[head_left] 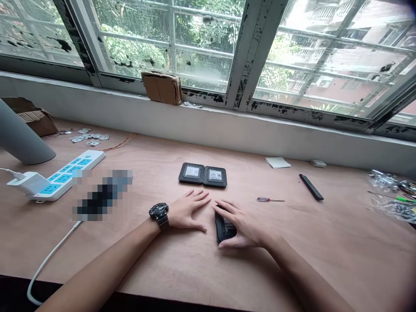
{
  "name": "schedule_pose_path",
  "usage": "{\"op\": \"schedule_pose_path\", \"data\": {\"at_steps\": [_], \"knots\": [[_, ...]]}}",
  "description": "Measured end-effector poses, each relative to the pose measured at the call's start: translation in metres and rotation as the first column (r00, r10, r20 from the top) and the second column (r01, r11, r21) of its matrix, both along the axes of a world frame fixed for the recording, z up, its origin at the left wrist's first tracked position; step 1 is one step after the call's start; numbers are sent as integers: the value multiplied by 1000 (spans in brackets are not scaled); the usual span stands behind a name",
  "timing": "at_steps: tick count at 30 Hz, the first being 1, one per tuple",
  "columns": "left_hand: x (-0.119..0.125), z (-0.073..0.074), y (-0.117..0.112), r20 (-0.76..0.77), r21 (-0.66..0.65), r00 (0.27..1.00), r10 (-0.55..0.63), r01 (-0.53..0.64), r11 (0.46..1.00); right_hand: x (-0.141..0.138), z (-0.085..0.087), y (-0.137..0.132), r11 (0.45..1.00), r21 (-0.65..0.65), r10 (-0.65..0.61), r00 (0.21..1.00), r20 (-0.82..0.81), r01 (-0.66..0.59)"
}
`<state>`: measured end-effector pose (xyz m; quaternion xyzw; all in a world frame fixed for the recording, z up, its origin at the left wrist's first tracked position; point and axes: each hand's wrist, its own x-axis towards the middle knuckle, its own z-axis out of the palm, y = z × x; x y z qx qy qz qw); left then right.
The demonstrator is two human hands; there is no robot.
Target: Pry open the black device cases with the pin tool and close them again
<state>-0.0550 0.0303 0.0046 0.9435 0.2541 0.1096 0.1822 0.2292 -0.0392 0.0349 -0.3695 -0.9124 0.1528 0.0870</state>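
Note:
My left hand [188, 211], with a black watch [159, 211] on its wrist, lies flat on the table. Its fingers are spread and nothing is in them. Just right of it, my right hand [242, 223] covers part of a flat black device [222, 232]. The thumb rests at the device's near edge and the fingers reach its far edge, so the hand is closed around it. A pale label on it shows partly under the palm. Beyond my hands, two flat black square devices with white labels, a left one [186, 175] and a right one [221, 180], lie side by side.
A small screwdriver [270, 199] and a black bar [311, 187] lie to the right. Plastic bags with small parts [394, 208] are at the far right. A power strip [92, 157] with a charger [27, 185] and a blurred-out object [100, 199] are left. A wall [224, 130] bounds the back.

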Motion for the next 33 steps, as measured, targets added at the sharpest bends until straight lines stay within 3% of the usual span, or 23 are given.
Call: {"op": "schedule_pose_path", "data": {"at_steps": [5,11,17,21,24,26,30,33], "knots": [[0,-4,2,-7,-16,1000,-6,6,1000,5,-4,-1,999,-38,-12,999,-31,11],[0,-2,0,-2,-4,1000,4,-4,1000,1,-6,-4,999,10,-36,997,-67,36],[-1,-7,3,16,12,1000,-13,12,1000,-1,-1,-7,998,24,-60,998,0,60],[-3,3,-3,14,42,1000,7,-7,999,18,-5,-14,992,115,-61,997,54,54],[1,13,-19,70,128,998,5,-14,992,39,-14,-28,970,220,-117,991,61,101],[9,16,-35,146,237,988,-55,19,971,48,-22,-39,952,266,-172,984,56,151],[32,6,-65,175,484,954,-244,132,865,48,-28,-53,938,266,-239,970,37,221],[41,-1,-76,130,520,950,-283,178,836,39,-28,-53,949,224,-229,973,13,220]]}}
